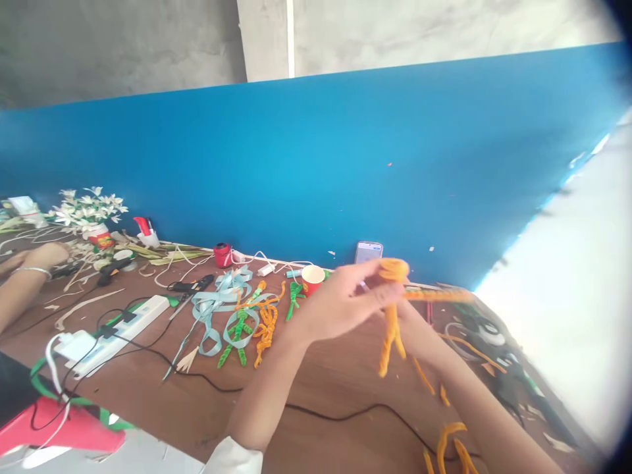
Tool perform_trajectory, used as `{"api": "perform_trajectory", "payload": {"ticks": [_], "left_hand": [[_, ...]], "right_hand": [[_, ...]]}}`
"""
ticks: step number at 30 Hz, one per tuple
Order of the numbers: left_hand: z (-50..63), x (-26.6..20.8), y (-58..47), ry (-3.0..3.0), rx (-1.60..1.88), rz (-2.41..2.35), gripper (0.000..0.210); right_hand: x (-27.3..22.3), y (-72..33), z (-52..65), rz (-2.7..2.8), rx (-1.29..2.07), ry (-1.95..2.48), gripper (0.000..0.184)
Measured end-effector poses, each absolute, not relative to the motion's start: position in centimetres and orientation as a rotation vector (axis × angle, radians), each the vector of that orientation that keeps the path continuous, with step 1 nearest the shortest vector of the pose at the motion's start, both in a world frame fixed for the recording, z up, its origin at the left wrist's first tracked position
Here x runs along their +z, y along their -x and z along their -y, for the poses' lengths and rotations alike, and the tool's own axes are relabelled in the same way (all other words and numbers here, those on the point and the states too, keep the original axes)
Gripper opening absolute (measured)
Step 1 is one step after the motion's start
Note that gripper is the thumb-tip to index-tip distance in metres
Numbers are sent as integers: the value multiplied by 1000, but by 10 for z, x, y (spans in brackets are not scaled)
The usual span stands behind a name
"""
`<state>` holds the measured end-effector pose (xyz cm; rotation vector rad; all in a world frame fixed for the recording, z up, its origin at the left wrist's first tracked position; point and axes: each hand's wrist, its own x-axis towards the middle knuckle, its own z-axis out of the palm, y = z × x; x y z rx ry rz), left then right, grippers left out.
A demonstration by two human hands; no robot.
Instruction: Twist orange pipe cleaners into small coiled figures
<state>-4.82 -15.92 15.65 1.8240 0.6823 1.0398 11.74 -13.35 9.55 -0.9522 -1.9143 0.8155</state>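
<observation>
So the orange fuzzy piece is up above the brown table, long axis roughly 12 to 6, with a strand poking out at 3 o'clock. Left hand looks nearer, on its 9 o'clock side, thumb and fingers pinched around it below the coiled top; right hand is behind at 4 o'clock, mostly covered, can't tell what those fingers are doing
</observation>
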Motion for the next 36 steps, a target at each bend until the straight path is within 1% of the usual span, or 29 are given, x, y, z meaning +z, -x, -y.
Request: {"api": "perform_trajectory", "payload": {"ticks": [2, 5, 7, 12, 18, 22, 25, 29, 36], "left_hand": [[147, 157, 50, -1733, 1136, -697, 43], [136, 158, 51, -1657, 1148, -719, 46], [134, 158, 50, -1620, 1152, -710, 45], [136, 157, 48, -1598, 1128, -661, 35], [137, 155, 45, -1588, 1030, -660, 36], [137, 154, 42, -1577, 932, -642, 44], [137, 154, 42, -1552, 889, -627, 49], [137, 154, 42, -1530, 891, -593, 45], [133, 148, 40, -1556, 922, -640, 39]], "right_hand": [[102, -138, 141, 1881, 901, 951, 34], [115, -156, 150, 1734, 1017, 903, 37], [124, -158, 155, 1672, 1008, 855, 37], [136, -148, 155, 1636, 950, 799, 28], [133, -141, 151, 1549, 879, 765, 25], [133, -146, 152, 1478, 798, 834, 27], [134, -148, 152, 1439, 803, 847, 28], [133, -146, 152, 1444, 825, 851, 31], [132, -144, 149, 1435, 902, 808, 25]]}}
